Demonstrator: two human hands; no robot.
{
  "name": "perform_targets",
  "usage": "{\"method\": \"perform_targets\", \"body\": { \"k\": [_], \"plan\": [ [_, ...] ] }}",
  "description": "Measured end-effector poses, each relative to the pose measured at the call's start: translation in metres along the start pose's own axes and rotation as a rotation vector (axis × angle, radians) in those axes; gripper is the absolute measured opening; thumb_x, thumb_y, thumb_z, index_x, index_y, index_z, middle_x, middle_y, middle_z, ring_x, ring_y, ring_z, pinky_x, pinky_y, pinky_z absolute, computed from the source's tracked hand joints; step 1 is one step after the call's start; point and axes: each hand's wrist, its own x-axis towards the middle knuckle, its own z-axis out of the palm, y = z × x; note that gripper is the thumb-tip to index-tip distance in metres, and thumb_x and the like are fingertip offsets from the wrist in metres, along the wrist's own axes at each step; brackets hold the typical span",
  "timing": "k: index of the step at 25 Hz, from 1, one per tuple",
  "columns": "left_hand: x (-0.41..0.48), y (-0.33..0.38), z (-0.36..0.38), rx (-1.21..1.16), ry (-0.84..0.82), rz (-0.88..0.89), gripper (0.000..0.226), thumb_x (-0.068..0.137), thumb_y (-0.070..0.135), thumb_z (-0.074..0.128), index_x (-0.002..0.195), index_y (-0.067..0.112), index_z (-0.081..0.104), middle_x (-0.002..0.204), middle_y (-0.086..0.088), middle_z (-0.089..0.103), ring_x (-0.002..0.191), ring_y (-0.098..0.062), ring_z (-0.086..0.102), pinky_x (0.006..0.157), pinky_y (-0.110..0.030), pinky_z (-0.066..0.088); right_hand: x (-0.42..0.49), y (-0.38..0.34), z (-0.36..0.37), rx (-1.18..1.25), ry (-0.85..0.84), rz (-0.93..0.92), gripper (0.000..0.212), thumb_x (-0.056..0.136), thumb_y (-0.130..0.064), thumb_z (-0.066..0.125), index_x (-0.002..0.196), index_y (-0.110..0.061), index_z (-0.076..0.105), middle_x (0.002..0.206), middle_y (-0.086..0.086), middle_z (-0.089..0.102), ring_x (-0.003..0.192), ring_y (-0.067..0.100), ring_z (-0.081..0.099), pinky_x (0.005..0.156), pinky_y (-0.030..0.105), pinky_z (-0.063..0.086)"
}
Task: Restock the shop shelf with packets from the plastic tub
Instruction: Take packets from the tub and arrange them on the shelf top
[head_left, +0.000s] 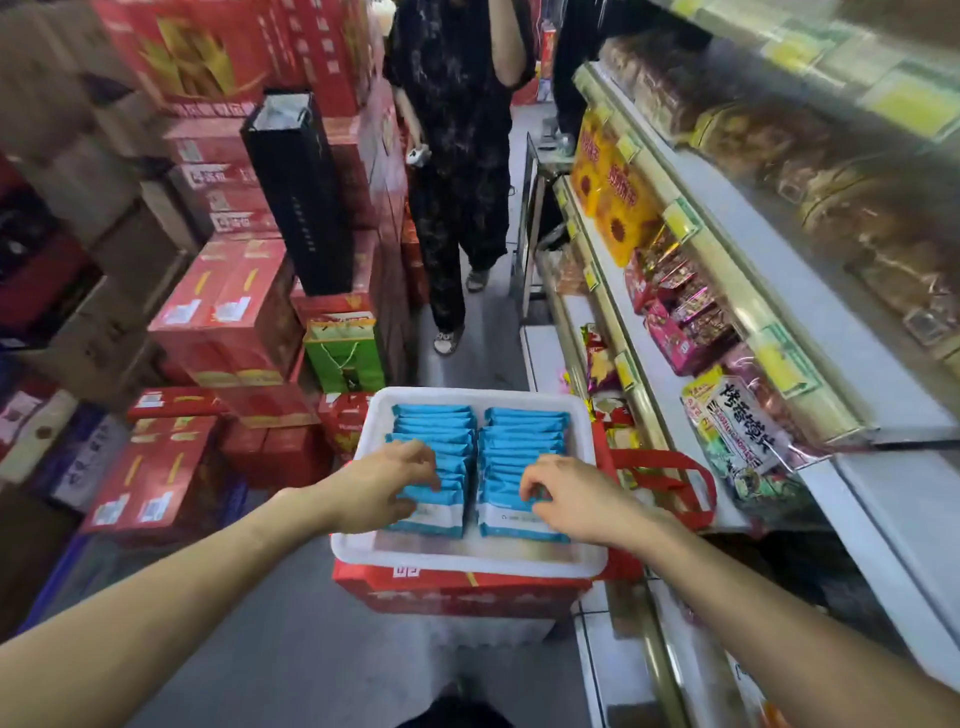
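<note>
Shop aisle, restocking under way: a white plastic tub (467, 562) sits on a red carton (457, 592) on the grey floor (291, 649), just beside the shelf (810, 312) at right. Inside it, blue packets (434, 431) stand in two rows. The left hand (384, 488) curls its fingers round the near packets of the left row, and the right hand (571, 493) digs bent fingers into the near end of the right row.

A red bag handle (670, 478) loops between tub and shelf. Stacked red cartons (234, 312), a tall black box (301, 192) and a green gift bag (345, 353) crowd the left side. A second person (457, 156) stands in the aisle beyond.

The shelf holds yellow sunflower boxes (613, 208), pink packs (680, 322) and a snack bag (743, 421) printed with large Chinese characters. Yellow price tags (680, 218) are too blurred to read.
</note>
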Motion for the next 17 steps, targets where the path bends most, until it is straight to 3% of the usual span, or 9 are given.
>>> {"method": "perform_targets", "body": {
  "k": [3, 6, 11, 17],
  "plan": [
    [-0.005, -0.008, 0.025, 0.141, 0.015, 0.044, 0.035, 0.089, 0.028, 0.066, 0.124, 0.033, 0.065, 0.139, 0.005, 0.045, 0.126, -0.02, 0.049, 0.104, -0.042, 0.046, -0.003, 0.005, 0.022, -0.063, 0.022, -0.031, 0.022, 0.093, -0.02, 0.059, 0.113, -0.029, 0.063, 0.119, -0.007, 0.051, 0.114, 0.016, 0.053, 0.091, 0.038, 0.049],
    [-0.007, -0.012, 0.03, 0.205, 0.013, 0.036, 0.034, 0.089, 0.031, 0.063, 0.121, 0.04, 0.065, 0.135, 0.008, 0.046, 0.121, -0.019, 0.049, 0.099, -0.04, 0.046, -0.002, 0.006, 0.034, -0.112, 0.026, -0.058, 0.025, 0.095, -0.02, 0.056, 0.116, -0.03, 0.063, 0.118, -0.005, 0.051, 0.116, 0.017, 0.05, 0.093, 0.034, 0.044],
    [-0.001, -0.008, 0.025, 0.132, -0.151, 0.062, 0.039, 0.09, 0.013, 0.055, 0.119, 0.034, 0.069, 0.132, 0.005, 0.054, 0.118, -0.019, 0.058, 0.099, -0.035, 0.049, 0.005, -0.001, 0.039, -0.126, -0.095, -0.043, 0.03, 0.096, -0.017, 0.054, 0.119, -0.029, 0.069, 0.118, -0.004, 0.057, 0.107, 0.021, 0.059, 0.09, 0.037, 0.049],
    [0.007, -0.003, 0.033, 0.113, -0.154, 0.104, 0.049, 0.089, 0.003, 0.051, 0.122, 0.035, 0.068, 0.138, 0.005, 0.059, 0.122, -0.02, 0.059, 0.102, -0.035, 0.05, 0.011, -0.003, 0.04, -0.105, -0.139, -0.055, 0.035, 0.093, -0.004, 0.056, 0.114, -0.026, 0.073, 0.121, -0.002, 0.065, 0.111, 0.02, 0.06, 0.094, 0.035, 0.048]
  ]
}}
